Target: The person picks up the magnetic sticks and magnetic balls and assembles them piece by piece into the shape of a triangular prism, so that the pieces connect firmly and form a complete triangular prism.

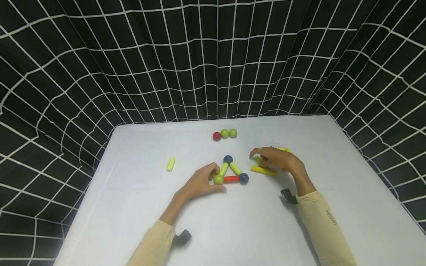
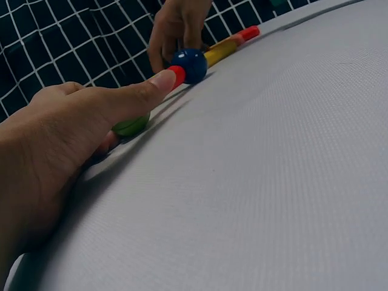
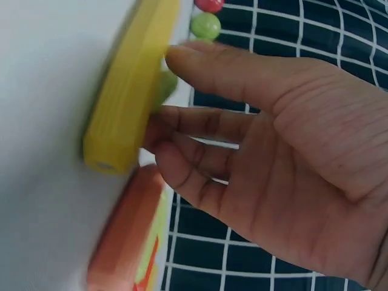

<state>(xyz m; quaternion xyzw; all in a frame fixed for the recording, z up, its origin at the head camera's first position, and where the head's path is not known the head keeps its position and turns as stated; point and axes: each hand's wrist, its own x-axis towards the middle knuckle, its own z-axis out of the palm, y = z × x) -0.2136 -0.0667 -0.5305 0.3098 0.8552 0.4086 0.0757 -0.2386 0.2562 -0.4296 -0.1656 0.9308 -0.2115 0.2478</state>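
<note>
My left hand (image 1: pixel 199 181) curls around a green ball (image 1: pixel 218 179) at the near left corner of a flat triangle. A red stick (image 1: pixel 231 179), two pale yellow-green sticks (image 1: pixel 235 169) and two blue balls (image 1: pixel 244 178) form the rest of it. In the left wrist view the thumb covers part of the red stick. My right hand (image 1: pixel 273 158) hovers over loose sticks, thumb and index finger apart. Between them shows a green stick (image 1: pixel 258 160), beside a thick yellow stick (image 1: pixel 263 170). The right wrist view shows the yellow stick (image 3: pixel 127 91) close to the fingertips.
A red ball (image 1: pixel 216 136) and two green balls (image 1: pixel 229 133) stand in a row farther back. One yellow-green stick (image 1: pixel 171 164) lies at left. Behind the right hand are more yellow-green pieces (image 1: pixel 285 149); an orange-red stick (image 3: pixel 124 233) lies below it. Dark gridded cloth surrounds the white table (image 1: pixel 133 147).
</note>
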